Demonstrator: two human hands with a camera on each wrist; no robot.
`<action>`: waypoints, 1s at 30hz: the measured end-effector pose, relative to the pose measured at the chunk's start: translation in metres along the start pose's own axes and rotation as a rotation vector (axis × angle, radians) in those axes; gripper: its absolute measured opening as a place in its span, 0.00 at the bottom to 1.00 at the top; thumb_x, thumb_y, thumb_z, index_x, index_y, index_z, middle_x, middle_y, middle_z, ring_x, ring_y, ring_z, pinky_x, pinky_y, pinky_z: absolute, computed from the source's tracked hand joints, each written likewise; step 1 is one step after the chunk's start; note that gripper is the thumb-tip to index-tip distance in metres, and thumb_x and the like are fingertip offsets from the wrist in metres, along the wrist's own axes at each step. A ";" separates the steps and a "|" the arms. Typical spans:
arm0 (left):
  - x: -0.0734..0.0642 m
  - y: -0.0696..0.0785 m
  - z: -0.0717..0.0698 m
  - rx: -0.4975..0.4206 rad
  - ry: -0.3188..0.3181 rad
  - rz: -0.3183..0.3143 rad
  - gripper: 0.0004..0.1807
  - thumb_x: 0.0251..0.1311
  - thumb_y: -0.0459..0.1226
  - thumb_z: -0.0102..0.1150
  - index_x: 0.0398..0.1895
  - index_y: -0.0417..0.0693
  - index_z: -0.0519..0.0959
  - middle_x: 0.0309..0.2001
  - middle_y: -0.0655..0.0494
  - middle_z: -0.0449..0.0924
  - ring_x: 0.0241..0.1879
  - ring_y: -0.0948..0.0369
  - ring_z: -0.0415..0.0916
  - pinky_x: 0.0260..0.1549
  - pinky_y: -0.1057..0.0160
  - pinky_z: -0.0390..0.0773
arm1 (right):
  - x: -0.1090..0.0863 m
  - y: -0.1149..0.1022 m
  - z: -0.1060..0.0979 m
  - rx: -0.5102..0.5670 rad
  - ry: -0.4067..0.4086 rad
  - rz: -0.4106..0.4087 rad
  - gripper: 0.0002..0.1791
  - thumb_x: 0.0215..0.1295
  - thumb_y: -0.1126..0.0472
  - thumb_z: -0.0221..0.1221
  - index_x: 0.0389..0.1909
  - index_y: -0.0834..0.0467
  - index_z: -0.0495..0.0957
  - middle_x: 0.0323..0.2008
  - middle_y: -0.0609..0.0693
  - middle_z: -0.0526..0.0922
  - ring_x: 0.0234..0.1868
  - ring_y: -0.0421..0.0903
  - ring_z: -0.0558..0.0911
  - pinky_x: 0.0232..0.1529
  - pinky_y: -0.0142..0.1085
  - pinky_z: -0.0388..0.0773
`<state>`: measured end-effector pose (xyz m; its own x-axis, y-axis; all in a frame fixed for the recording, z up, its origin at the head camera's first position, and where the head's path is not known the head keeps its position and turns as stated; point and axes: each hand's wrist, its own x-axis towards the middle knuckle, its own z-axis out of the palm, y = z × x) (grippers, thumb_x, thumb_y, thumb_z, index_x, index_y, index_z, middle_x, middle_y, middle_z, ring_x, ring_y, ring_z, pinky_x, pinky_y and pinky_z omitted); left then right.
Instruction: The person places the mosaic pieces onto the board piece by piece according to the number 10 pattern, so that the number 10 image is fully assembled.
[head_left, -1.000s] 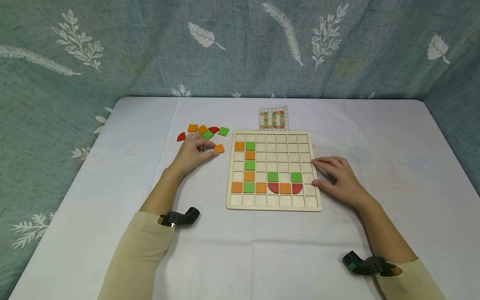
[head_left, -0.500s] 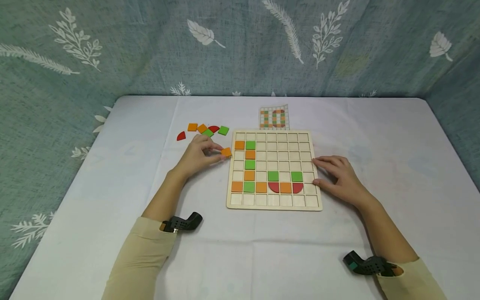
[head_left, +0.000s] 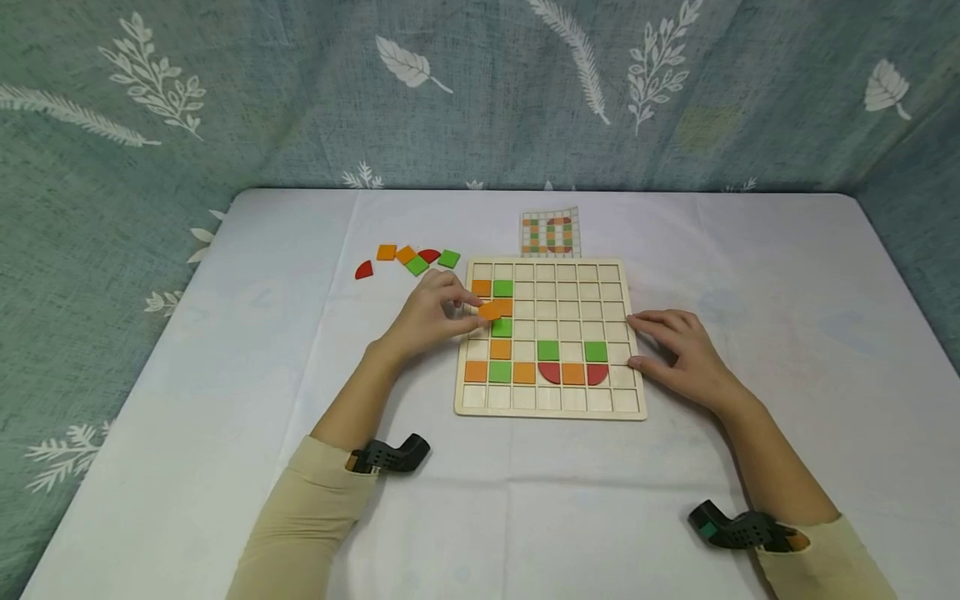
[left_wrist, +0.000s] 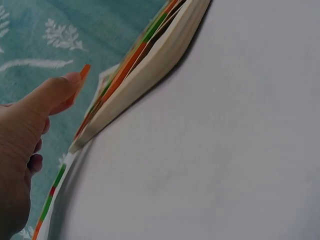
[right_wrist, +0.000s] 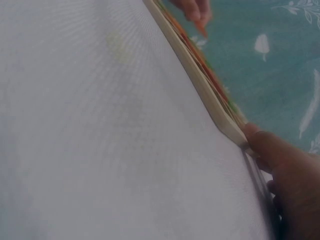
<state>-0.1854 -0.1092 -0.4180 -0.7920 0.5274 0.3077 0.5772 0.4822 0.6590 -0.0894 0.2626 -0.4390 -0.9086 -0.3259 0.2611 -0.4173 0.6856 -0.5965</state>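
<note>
Carried rightward by the left hand (head_left: 431, 315), one orange square tile (head_left: 489, 311) had moved from beside the loose pieces, past the wooden grid board's left edge, to above the left columns of the wooden grid board (head_left: 545, 292). Thumb and fingertip pinched the tile, which hung tilted and, from the head camera, partly overlapped an orange piece seated below. On the right hand (head_left: 678, 358), thumb and finger stood apart, their tips touching the board's right rim.

Seven cells by seven, the board bore thirteen seated pieces: six orange squares (head_left: 500, 349), five green squares (head_left: 547, 350) and two red quarter-circles (head_left: 550, 372). Just past its far edge lay one pattern card (head_left: 551, 232), whose coloured cells read as the figure 10; whether card and board touched could not be told.

Near the board's far left corner lay six loose pieces: two orange (head_left: 386, 252), two green (head_left: 449, 258), two red (head_left: 363, 269), the leftmost red one apart from the others. White tablecloth (head_left: 585, 483) spread broadly left, right and nearside of the board, leaving room for both arms. Two beige sleeves (head_left: 300, 517) and two black wrist cameras (head_left: 393, 456) showed; one leaf-printed curtain (head_left: 480, 100) hung behind.
</note>
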 end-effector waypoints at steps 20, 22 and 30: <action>0.020 0.033 0.038 0.153 -0.148 -0.004 0.15 0.50 0.49 0.69 0.36 0.50 0.86 0.31 0.59 0.71 0.36 0.60 0.62 0.38 0.62 0.64 | 0.001 0.002 0.000 -0.008 0.013 -0.010 0.31 0.51 0.60 0.69 0.58 0.62 0.74 0.55 0.59 0.73 0.59 0.59 0.63 0.56 0.57 0.57; 0.022 0.034 0.041 0.161 -0.159 -0.002 0.15 0.50 0.49 0.69 0.36 0.51 0.86 0.32 0.59 0.72 0.37 0.60 0.63 0.40 0.61 0.65 | 0.001 0.002 0.001 -0.006 0.013 -0.010 0.31 0.51 0.60 0.69 0.58 0.62 0.74 0.55 0.59 0.73 0.59 0.59 0.63 0.56 0.57 0.57; 0.025 0.039 0.048 0.161 -0.207 -0.017 0.14 0.52 0.49 0.67 0.38 0.52 0.86 0.33 0.60 0.74 0.38 0.60 0.65 0.41 0.62 0.66 | 0.001 0.001 0.000 -0.003 0.007 -0.002 0.31 0.53 0.58 0.68 0.59 0.61 0.74 0.56 0.58 0.73 0.59 0.58 0.63 0.55 0.56 0.57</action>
<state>-0.1732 -0.0437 -0.4172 -0.7535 0.6425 0.1394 0.6017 0.5886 0.5399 -0.0903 0.2626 -0.4396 -0.9079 -0.3225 0.2676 -0.4190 0.6870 -0.5937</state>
